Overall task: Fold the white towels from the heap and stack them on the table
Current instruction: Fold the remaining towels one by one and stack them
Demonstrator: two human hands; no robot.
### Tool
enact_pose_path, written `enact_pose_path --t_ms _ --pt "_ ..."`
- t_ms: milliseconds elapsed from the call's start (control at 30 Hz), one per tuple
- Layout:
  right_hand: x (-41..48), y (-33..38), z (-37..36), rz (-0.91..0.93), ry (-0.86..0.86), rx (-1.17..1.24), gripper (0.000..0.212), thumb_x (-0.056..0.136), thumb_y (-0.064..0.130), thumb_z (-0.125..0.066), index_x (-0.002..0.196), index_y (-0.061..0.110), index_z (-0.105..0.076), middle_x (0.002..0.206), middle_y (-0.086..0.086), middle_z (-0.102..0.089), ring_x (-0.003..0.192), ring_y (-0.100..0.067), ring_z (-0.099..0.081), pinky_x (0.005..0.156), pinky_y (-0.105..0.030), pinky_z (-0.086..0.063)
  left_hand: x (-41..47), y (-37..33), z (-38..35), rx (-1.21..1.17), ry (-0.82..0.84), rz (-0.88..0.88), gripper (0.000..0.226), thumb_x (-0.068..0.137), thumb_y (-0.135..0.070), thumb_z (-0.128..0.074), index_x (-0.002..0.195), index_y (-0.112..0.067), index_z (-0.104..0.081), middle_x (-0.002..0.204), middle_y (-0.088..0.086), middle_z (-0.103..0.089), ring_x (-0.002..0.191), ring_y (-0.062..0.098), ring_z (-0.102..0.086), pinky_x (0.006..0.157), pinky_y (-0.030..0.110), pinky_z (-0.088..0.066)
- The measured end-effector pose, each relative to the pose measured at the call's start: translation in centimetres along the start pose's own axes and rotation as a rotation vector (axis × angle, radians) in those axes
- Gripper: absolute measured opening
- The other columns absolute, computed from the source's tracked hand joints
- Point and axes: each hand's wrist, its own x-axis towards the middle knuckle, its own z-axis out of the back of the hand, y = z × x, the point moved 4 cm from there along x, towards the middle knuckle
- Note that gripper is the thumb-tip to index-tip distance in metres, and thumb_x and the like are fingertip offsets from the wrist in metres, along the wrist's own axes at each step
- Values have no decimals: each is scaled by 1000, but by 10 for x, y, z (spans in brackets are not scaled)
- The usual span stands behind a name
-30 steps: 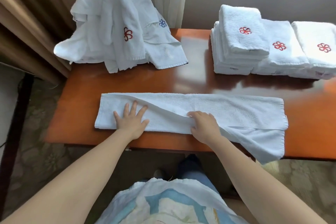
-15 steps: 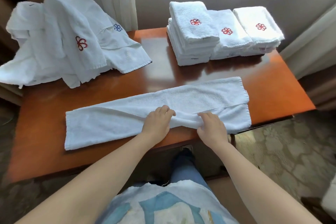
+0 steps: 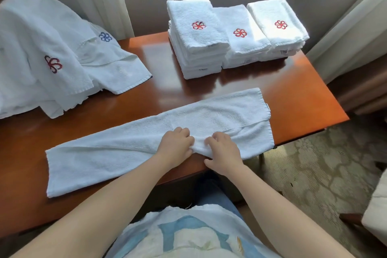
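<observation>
On the far left of the shiny reddish table point(image 3: 167, 65), and easily the biggest thing here: the heap point(image 3: 52, 48) of unfolded white towels, all rumpled, running out of view to the left. Red flower logo on one, blue on another.

Next down in size, lying across the near half of the table and slanting from near left up to far right: the long towel point(image 3: 125, 148), already folded lengthwise into a strip. Near edge hanging a bit over the table's front at the right end, with a lower layer peeking out there.

Over at the far right, back by the wall: three folded stacks point(image 3: 240, 48), side by side and touching. Left one tallest, red flower logo on top of each.

Then the smaller stuff. Left grip point(image 3: 174, 146) planted on the strip's near edge a bit right of its middle, fingers curled down into the cloth. Right grip point(image 3: 223, 153) just beside it, fingers curled over a bunched-up ridge, thumb down by the table's front edge. Both closed on the long towel, with a little pinched hump of cloth between them.
</observation>
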Motion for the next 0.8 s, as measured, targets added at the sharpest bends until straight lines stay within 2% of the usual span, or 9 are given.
enact_pose_path --t_ms 67,167,267,333,400,500,600,700,800 --pt "4 -3 1 3 6 -16 41 81 38 -68 117 21 -55 126 -1 -45 116 -24 -42 83 -33 -42 7 3 4 -110 7 41 26 97 -45 -50 104 -23 -63 103 -5 -56 99 19 -51 69 30 -32" --pt "8 -6 6 2 -4 13 30 87 35 -62 111 17 -59 122 -1 -50 113 -25 -45 82 -34 -42 16 15 11 -323 76 171 23 100 -48 -46 90 -28 -54 84 -10 -59 82 16 -55 59 31 -33" --pt "10 -12 20 -53 -68 108 15 83 27 -59 83 16 -49 94 1 -55 92 -25 -53 67 -33 -36 24 19 15 -406 138 214 27 101 -49 -41 89 -26 -49 77 -9 -58 72 12 -53 56 31 -32" --pt "7 -19 30 -85 -126 120 21 78 21 -59 74 16 -39 74 3 -50 74 -26 -50 59 -33 -30 27 18 20 -436 124 230 28 102 -48 -39 91 -24 -48 77 -9 -57 71 11 -53 57 32 -33" --pt "2 -30 40 -103 -197 105 20 75 13 -57 71 15 -37 66 3 -45 65 -26 -45 55 -33 -23 29 18 22 -455 111 246 29 103 -48 -37 93 -23 -47 78 -9 -57 73 13 -54 59 32 -36" --pt "-3 -55 50 -146 -247 67 12 73 4 -54 75 13 -47 70 0 -53 68 -28 -50 56 -34 -29 28 22 23 -468 102 274 28 103 -50 -35 94 -26 -45 79 -8 -58 75 15 -56 59 32 -38" --pt "-5 -82 63 -220 -298 80 24 76 3 -56 92 19 -64 87 4 -67 80 -27 -60 61 -32 -40 29 27 26 -516 71 316 28 95 -61 -41 91 -33 -45 82 -12 -60 79 13 -59 60 30 -38" --pt "-1 -110 77 -296 -306 54 29 80 6 -56 101 23 -67 95 4 -71 81 -27 -61 63 -31 -36 32 28 28 -531 82 349 39 78 -71 -51 94 -36 -46 83 -15 -62 77 7 -59 60 29 -41" --pt "8 -130 96 -363 -337 16 19 86 9 -52 91 22 -65 86 0 -71 71 -28 -55 60 -31 -30 37 29 25 -522 115 378 32 76 -61 -53 94 -36 -44 81 -14 -61 74 7 -58 57 28 -39"
